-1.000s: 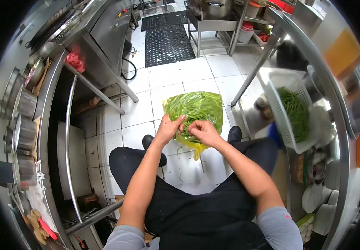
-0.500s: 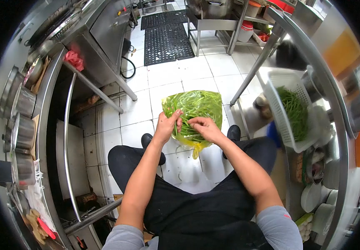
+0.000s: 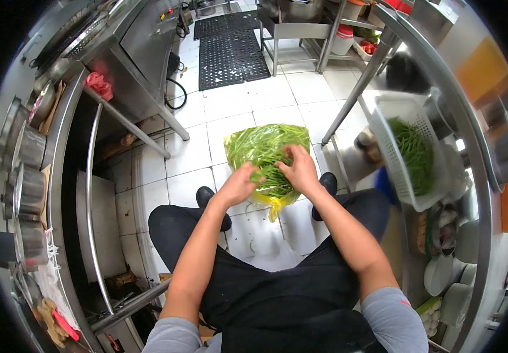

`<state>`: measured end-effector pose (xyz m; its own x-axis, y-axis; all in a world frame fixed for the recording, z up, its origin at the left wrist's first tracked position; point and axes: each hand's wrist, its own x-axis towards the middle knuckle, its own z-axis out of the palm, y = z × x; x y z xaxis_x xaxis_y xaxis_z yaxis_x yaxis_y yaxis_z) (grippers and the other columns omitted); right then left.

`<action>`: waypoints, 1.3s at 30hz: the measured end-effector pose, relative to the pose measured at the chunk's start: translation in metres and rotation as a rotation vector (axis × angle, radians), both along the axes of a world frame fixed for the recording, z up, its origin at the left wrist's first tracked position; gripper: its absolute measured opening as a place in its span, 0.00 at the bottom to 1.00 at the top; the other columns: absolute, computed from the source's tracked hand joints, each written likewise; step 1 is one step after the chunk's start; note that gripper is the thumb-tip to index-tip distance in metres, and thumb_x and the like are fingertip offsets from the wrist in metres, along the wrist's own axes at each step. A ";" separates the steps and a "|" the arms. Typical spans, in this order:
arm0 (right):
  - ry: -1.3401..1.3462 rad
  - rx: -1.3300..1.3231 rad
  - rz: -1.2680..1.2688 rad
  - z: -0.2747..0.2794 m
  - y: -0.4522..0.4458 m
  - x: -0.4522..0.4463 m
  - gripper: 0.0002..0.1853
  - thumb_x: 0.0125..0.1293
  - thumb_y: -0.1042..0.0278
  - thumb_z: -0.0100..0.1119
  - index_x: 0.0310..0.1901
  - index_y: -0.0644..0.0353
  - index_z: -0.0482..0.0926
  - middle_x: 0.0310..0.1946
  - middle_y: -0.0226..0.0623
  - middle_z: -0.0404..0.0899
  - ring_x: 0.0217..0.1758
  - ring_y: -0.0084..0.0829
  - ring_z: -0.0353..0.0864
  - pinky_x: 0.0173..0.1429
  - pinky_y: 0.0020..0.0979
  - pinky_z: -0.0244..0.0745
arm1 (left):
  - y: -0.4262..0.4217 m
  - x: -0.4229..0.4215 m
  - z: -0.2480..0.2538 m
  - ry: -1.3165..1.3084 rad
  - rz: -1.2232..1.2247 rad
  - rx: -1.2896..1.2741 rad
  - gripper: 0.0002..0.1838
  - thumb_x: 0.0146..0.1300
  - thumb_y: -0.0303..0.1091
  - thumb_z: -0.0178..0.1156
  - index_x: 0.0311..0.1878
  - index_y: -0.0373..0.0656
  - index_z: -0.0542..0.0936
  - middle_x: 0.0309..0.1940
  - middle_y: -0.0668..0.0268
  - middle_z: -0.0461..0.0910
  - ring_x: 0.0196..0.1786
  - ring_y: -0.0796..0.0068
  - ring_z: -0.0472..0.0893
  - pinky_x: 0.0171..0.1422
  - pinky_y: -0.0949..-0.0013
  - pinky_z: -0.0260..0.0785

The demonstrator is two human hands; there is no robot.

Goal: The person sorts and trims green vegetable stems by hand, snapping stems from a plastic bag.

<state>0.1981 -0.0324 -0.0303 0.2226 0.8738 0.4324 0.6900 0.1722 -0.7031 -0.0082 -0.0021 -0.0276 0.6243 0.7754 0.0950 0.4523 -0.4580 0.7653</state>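
Note:
A clear yellowish plastic bag (image 3: 274, 207) full of long green beans (image 3: 263, 144) sits between my knees, its yellow knotted corner toward me. My left hand (image 3: 239, 185) is closed at the near left side of the pile, slightly blurred, with a bit of green bean showing at its fingertips. Over the right part of the pile is my right hand (image 3: 301, 170), its thumb and fingers apart and touching the beans. What lies under the right fingers is partly hidden.
To the right, a white perforated basket (image 3: 386, 147) holds more green beans on a low metal shelf. Steel pots (image 3: 30, 191) line the counter at left. Black rubber mats (image 3: 233, 62) cover the tiled floor ahead. Metal table legs (image 3: 357, 97) stand on both sides.
My right hand has moved up and slightly right over the beans, its fingers spreading from a pinch. My left hand has turned and lowered a little, away from the upright beans it gripped.

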 end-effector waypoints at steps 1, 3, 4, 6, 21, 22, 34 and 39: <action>-0.009 -0.012 0.016 0.007 -0.004 -0.004 0.08 0.58 0.65 0.61 0.28 0.60 0.79 0.25 0.44 0.80 0.31 0.49 0.80 0.40 0.47 0.76 | -0.003 -0.003 -0.007 0.197 -0.099 -0.094 0.14 0.60 0.32 0.61 0.48 0.36 0.79 0.48 0.47 0.74 0.52 0.46 0.76 0.58 0.55 0.69; -0.064 -0.163 0.168 -0.009 -0.008 -0.006 0.07 0.58 0.66 0.61 0.28 0.60 0.79 0.27 0.44 0.81 0.32 0.50 0.81 0.40 0.48 0.76 | -0.018 -0.003 -0.013 0.300 -0.161 -0.111 0.14 0.60 0.32 0.61 0.48 0.36 0.79 0.47 0.46 0.76 0.52 0.46 0.77 0.57 0.54 0.70; -0.121 -0.308 0.323 -0.016 -0.010 -0.006 0.06 0.57 0.66 0.60 0.29 0.59 0.80 0.28 0.44 0.82 0.32 0.50 0.82 0.40 0.49 0.77 | -0.022 -0.001 -0.010 0.400 -0.220 -0.122 0.14 0.60 0.32 0.60 0.47 0.36 0.80 0.47 0.46 0.78 0.52 0.47 0.78 0.57 0.54 0.70; -0.226 -0.473 0.397 -0.031 -0.019 -0.014 0.06 0.57 0.67 0.59 0.30 0.59 0.82 0.29 0.47 0.83 0.33 0.52 0.84 0.39 0.48 0.78 | -0.023 -0.001 -0.004 0.624 -0.253 -0.260 0.14 0.60 0.33 0.60 0.46 0.36 0.81 0.44 0.46 0.81 0.51 0.48 0.80 0.54 0.53 0.72; -0.593 -0.537 0.474 -0.080 -0.034 -0.036 0.07 0.53 0.67 0.61 0.32 0.59 0.84 0.31 0.49 0.83 0.37 0.48 0.85 0.43 0.46 0.80 | -0.009 -0.014 0.004 0.611 -0.324 -0.440 0.14 0.62 0.37 0.62 0.47 0.39 0.81 0.33 0.49 0.83 0.35 0.57 0.82 0.43 0.58 0.73; -0.595 -0.532 0.474 -0.069 -0.032 -0.034 0.07 0.53 0.67 0.61 0.32 0.59 0.84 0.31 0.49 0.83 0.37 0.48 0.85 0.43 0.46 0.80 | -0.006 -0.016 0.010 0.566 -0.255 -0.507 0.12 0.64 0.36 0.61 0.46 0.39 0.81 0.33 0.54 0.84 0.31 0.64 0.81 0.38 0.61 0.73; 0.190 -0.539 0.525 0.008 -0.008 -0.001 0.05 0.62 0.74 0.60 0.38 0.66 0.81 0.26 0.41 0.83 0.28 0.31 0.84 0.36 0.31 0.78 | 0.004 0.002 0.015 -0.116 0.297 -0.700 0.09 0.65 0.36 0.63 0.39 0.40 0.80 0.22 0.71 0.77 0.19 0.82 0.71 0.22 0.73 0.64; 0.517 -0.587 0.468 0.001 -0.004 0.003 0.09 0.67 0.74 0.56 0.44 0.66 0.82 0.29 0.37 0.85 0.30 0.24 0.84 0.38 0.29 0.79 | -0.002 0.010 0.016 -0.093 0.146 -0.627 0.11 0.62 0.38 0.67 0.37 0.41 0.79 0.18 0.73 0.72 0.18 0.83 0.69 0.19 0.75 0.61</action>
<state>0.2009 -0.0369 -0.0289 -0.1673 0.9719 -0.1656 0.2144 -0.1280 -0.9683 0.0013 -0.0046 -0.0118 0.5189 0.7776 -0.3551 0.3954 0.1500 0.9062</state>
